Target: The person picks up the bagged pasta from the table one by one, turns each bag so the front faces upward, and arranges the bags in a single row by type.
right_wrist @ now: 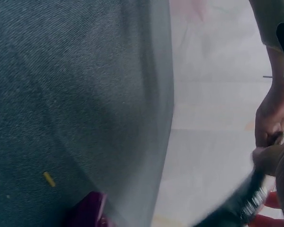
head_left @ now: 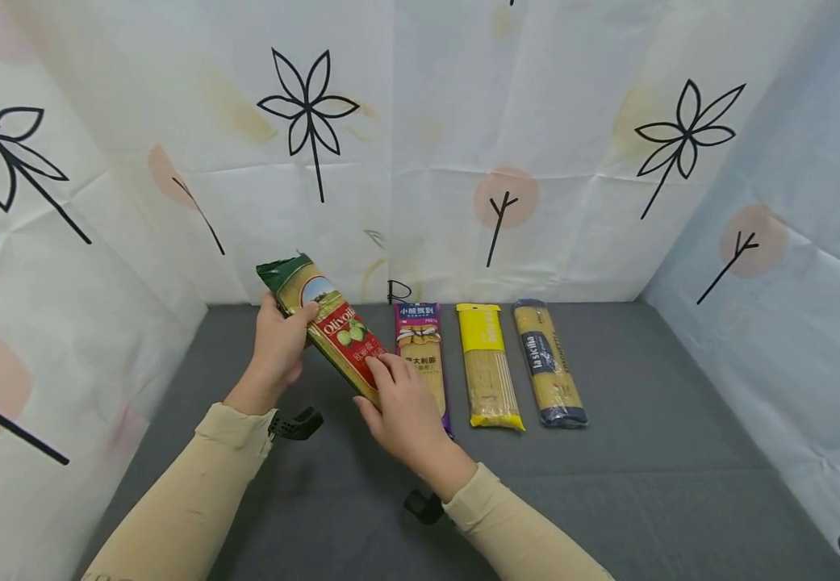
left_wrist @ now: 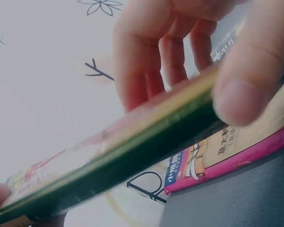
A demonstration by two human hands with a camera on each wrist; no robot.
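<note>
A green-and-gold spaghetti packet (head_left: 347,329) with a red label is held tilted above the grey tabletop. My left hand (head_left: 274,347) grips its upper left end, thumb over the front. At the lower right end, my right hand (head_left: 408,415) pinches the packet between thumb and fingers. The left wrist view shows the packet's green side edge (left_wrist: 132,146) with the right thumb (left_wrist: 241,101) against it. Partly hidden behind the right hand lies a pasta packet with a purple border (head_left: 420,343). In the right wrist view the held packet is dark and blurred.
Right of the purple packet lie a yellow-topped spaghetti packet (head_left: 488,379) and a blue-ended spaghetti packet (head_left: 550,367), roughly side by side. Patterned white cloth walls (head_left: 434,137) enclose the grey tabletop (head_left: 645,387). A small yellow piece (right_wrist: 48,178) lies on the grey cloth.
</note>
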